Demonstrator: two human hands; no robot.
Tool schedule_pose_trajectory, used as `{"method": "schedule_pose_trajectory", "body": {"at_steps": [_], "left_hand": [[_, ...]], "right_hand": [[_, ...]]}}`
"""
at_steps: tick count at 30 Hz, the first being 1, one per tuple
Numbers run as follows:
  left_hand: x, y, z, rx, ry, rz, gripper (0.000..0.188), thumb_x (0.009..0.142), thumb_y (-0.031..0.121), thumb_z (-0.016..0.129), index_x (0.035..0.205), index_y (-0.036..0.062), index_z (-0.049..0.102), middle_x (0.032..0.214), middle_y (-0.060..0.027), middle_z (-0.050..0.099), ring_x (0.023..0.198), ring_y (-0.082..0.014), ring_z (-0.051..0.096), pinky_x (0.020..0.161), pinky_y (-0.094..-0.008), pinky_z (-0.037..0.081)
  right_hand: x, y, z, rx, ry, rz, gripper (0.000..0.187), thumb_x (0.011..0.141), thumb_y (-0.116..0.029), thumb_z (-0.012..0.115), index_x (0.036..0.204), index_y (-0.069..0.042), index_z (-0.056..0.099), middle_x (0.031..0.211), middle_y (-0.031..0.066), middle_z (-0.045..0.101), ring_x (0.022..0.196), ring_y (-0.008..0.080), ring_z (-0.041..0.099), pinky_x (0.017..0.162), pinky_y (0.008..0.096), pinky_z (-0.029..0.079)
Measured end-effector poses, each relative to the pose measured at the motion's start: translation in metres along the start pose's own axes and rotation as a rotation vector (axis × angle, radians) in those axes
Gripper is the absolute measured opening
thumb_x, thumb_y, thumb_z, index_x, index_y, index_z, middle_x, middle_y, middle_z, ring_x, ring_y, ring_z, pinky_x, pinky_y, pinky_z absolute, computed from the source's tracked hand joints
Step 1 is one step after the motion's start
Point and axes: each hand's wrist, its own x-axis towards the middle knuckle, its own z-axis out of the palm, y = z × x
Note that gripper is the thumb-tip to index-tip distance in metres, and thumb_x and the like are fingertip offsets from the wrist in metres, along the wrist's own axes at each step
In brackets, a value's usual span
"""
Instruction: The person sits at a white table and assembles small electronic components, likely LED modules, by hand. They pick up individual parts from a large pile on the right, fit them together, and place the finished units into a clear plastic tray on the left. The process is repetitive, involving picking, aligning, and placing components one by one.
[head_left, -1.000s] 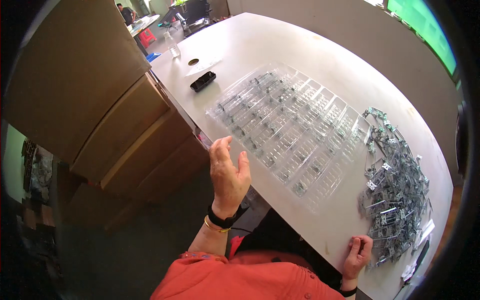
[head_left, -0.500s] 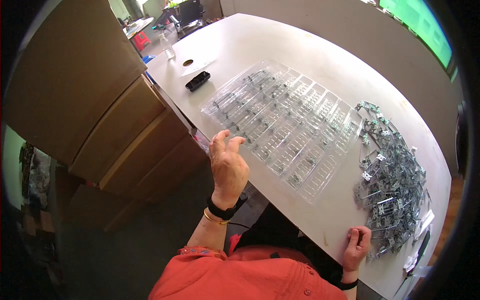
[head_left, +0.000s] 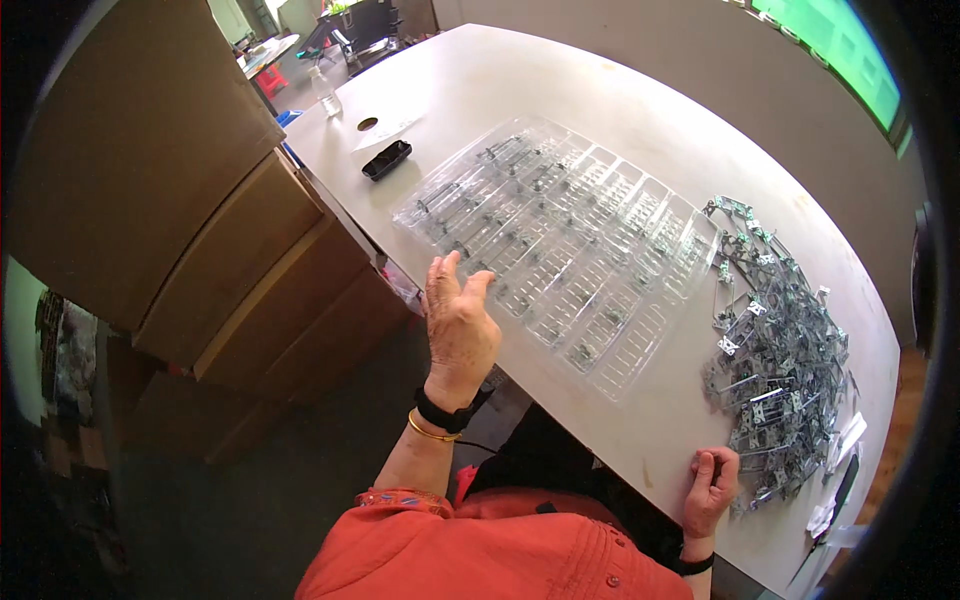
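Observation:
My left hand (head_left: 460, 330) is raised at the table's near-left edge, beside the lower left side of a clear plastic tray (head_left: 630, 372). Its thumb and fingers are apart, and nothing shows between them. Rows of slots divide the tray, and small metal parts (head_left: 515, 240) lie in many of them, mostly toward the far left. My right hand (head_left: 710, 490) rests on the near table edge with its fingers curled closed; whatever they may hold is hidden. Just beyond it spreads a tangled heap of grey metal brackets (head_left: 785, 385).
A black plastic tub (head_left: 387, 160), a sheet of paper (head_left: 385, 133) and a clear bottle (head_left: 325, 93) stand at the table's far left. Stacked cardboard boxes (head_left: 240, 270) rise left of the table. White scraps and a dark-handled tool (head_left: 848, 485) lie at the right edge.
The fingers and thumb of my left hand have spread a little wider beside the tray. My right hand stays curled at the table edge. The view has shifted slightly.

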Motion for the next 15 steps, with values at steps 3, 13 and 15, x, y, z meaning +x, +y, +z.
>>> {"method": "schedule_pose_trajectory", "body": {"at_steps": [3,13,15], "left_hand": [[0.0,0.002,-0.004,0.023,0.015,0.013,0.041,0.09,-0.012,0.058,0.123,0.0013,0.078,0.154,-0.0303,0.058,0.15,-0.0492,0.049,0.129,-0.0553,0.037],[-0.047,0.077,-0.051,-0.495,-0.069,0.338,0.029,0.089,-0.005,0.076,0.117,-0.0002,0.075,0.115,-0.0217,0.072,0.103,-0.04,0.074,0.088,-0.0464,0.062],[-0.062,0.096,-0.049,-0.706,-0.22,0.432,0.026,0.09,-0.004,0.077,0.115,-0.0001,0.075,0.103,-0.0179,0.074,0.089,-0.0365,0.075,0.078,-0.0434,0.063]], "right_hand": [[0.0,-0.003,0.0,0.036,0.002,0.014,0.009,0.115,-0.012,0.064,0.111,-0.004,0.065,0.091,0.0008,0.063,0.078,0.0095,0.056,0.072,0.0259,0.047],[-0.002,-0.002,-0.001,0.048,0.012,0.048,0.009,0.115,-0.012,0.065,0.11,-0.004,0.066,0.094,0.0022,0.064,0.078,0.0096,0.057,0.071,0.0257,0.048],[0.0,-0.005,0.001,0.049,0.015,0.027,0.008,0.114,-0.011,0.065,0.11,-0.004,0.066,0.093,0.0018,0.063,0.078,0.0094,0.057,0.071,0.0255,0.048]]}}
